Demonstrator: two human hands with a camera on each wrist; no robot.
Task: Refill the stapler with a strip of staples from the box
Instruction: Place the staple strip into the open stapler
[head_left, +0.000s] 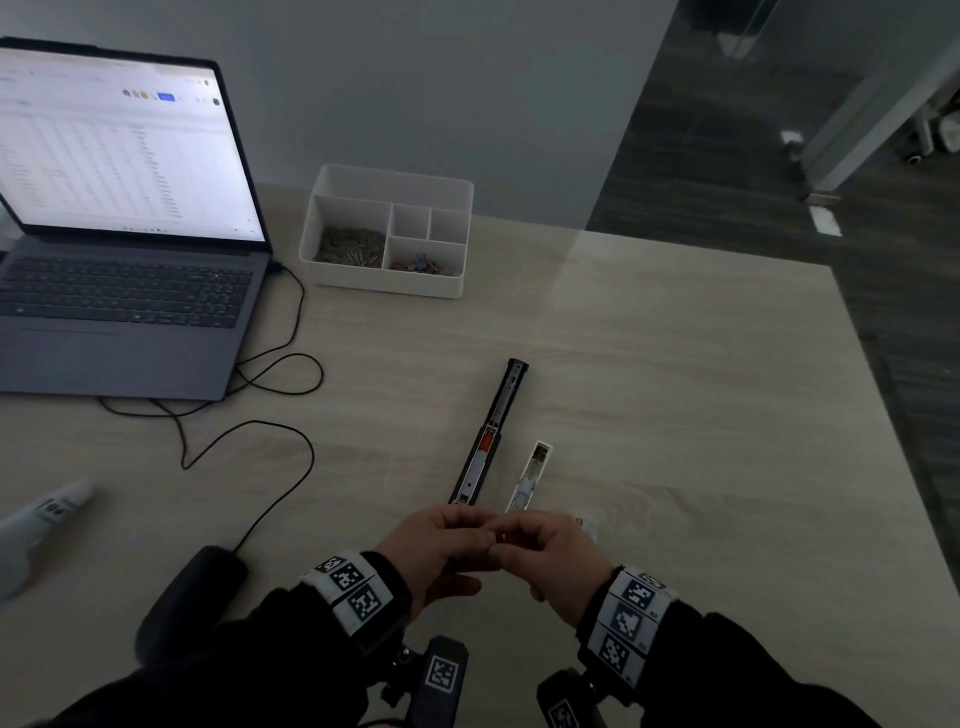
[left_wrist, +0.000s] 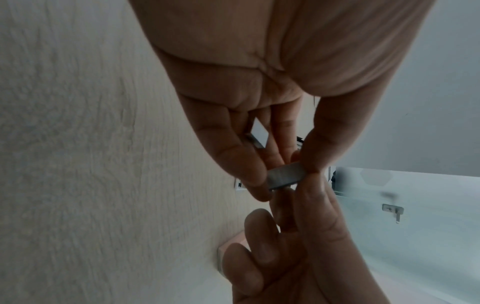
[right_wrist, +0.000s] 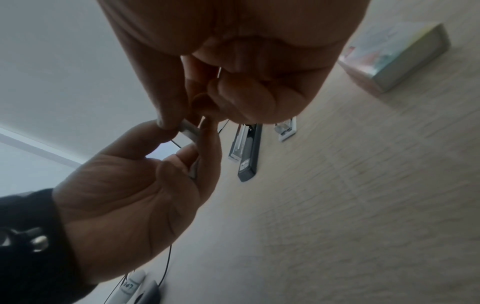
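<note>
Both hands meet above the table's near edge and pinch a short grey strip of staples (left_wrist: 284, 175) between them. My left hand (head_left: 475, 525) holds it with thumb and fingers, and my right hand (head_left: 511, 535) pinches the other end of the strip (right_wrist: 188, 129). Just beyond the hands, the black stapler (head_left: 491, 436) lies open on the table with its metal channel showing (right_wrist: 246, 148). A white stapler part (head_left: 530, 478) lies beside it on the right. The staple box (right_wrist: 394, 57) sits on the table by my right hand, mostly hidden in the head view.
An open laptop (head_left: 119, 270) stands at the far left, its black cable (head_left: 280, 374) looping across the table. A white divided tray (head_left: 387, 234) with clips is at the back. A white bottle (head_left: 41, 519) lies at the left edge. The table ends at the right (head_left: 878, 415).
</note>
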